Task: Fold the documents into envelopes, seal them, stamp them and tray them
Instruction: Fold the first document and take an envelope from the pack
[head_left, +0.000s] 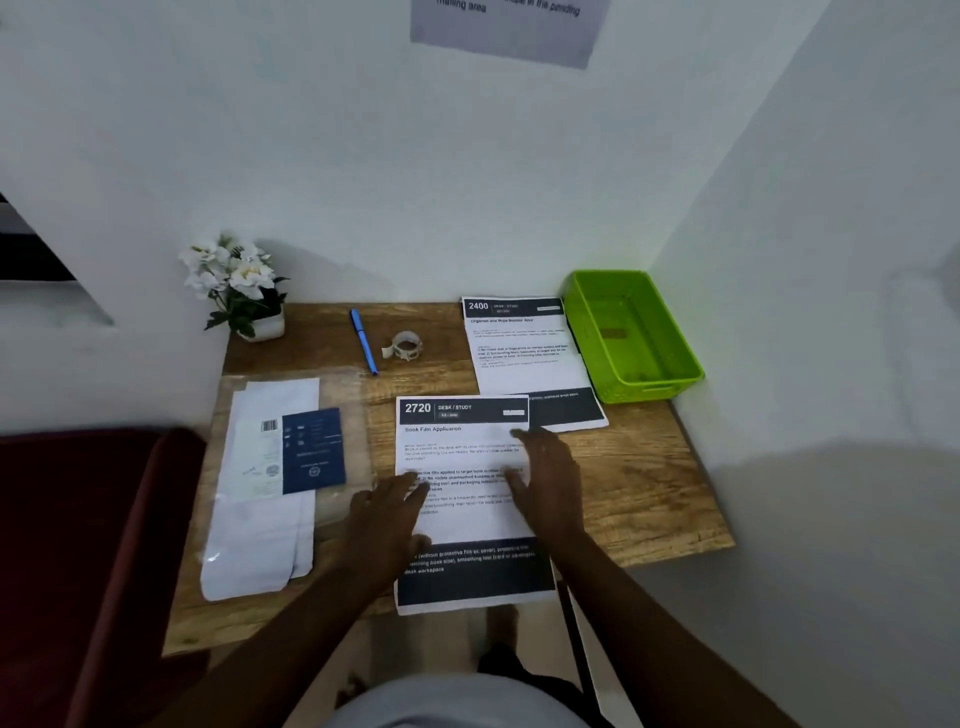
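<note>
A printed sheet headed "2720" (460, 452) lies flat at the desk's front middle, its lower edge hanging past the desk rim. My left hand (387, 512) rests with spread fingers on the sheet's left side. My right hand (548, 475) lies flat on its right side, fingers apart. Neither hand holds anything. A second sheet headed "2400" (522, 348) lies behind, partly under the first. A clear packet of white envelopes (270, 488) with a dark blue card sits at the left. The green tray (670, 384) stands at the back right with nothing visible in it.
A blue pen (363, 340) and a small roll of tape (406, 345) lie at the back middle of the wooden desk (639, 483). A pot of white flowers (239, 291) stands in the back left corner. White walls enclose the desk; a dark red seat (78, 545) is at the left.
</note>
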